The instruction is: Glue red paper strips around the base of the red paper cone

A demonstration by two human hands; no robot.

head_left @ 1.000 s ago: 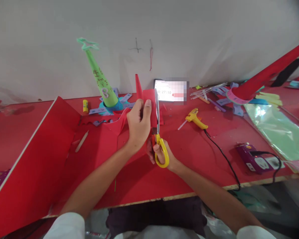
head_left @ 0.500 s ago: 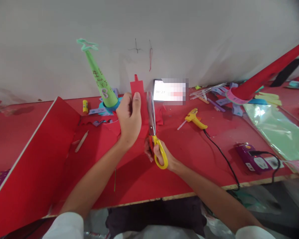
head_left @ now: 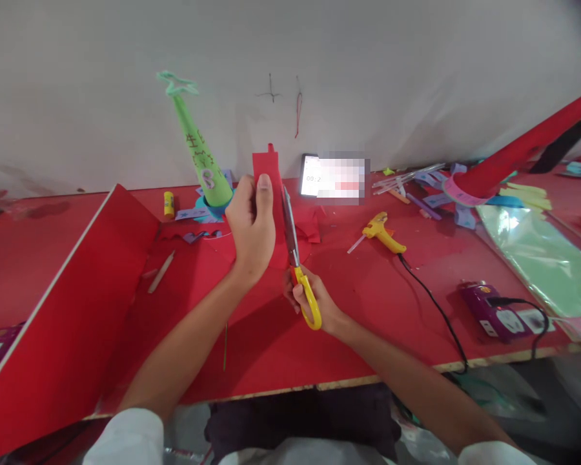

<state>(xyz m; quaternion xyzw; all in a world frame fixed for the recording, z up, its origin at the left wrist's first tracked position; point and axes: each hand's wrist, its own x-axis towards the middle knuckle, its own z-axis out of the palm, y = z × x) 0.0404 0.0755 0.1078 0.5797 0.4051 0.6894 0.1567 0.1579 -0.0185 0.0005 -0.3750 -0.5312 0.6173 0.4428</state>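
My left hand [head_left: 252,226] is closed on a folded strip of red paper [head_left: 266,163], held upright above the table with the thumb flat on its face. In my right hand [head_left: 314,302] are scissors [head_left: 293,239] with yellow and orange handles. Their blades point up and lie along the right edge of the red paper; whether they bite into it I cannot tell. Behind the blades, small red paper scraps [head_left: 310,227] lie on the table. Past my left hand stands a green paper cone hat [head_left: 204,158] with a fuzzy star on its tip.
A red partition board [head_left: 77,310] rises at the left. A glue stick [head_left: 169,204], a phone [head_left: 310,175], a yellow glue gun [head_left: 383,231] with its cord, and a purple power box [head_left: 494,311] sit around the red table [head_left: 368,336]. A red cone hat [head_left: 518,148] leans at the right.
The scissors have tilted left, their blades now closer together and against the paper's right edge. My left hand keeps its hold on the red paper. The view has shifted slightly.
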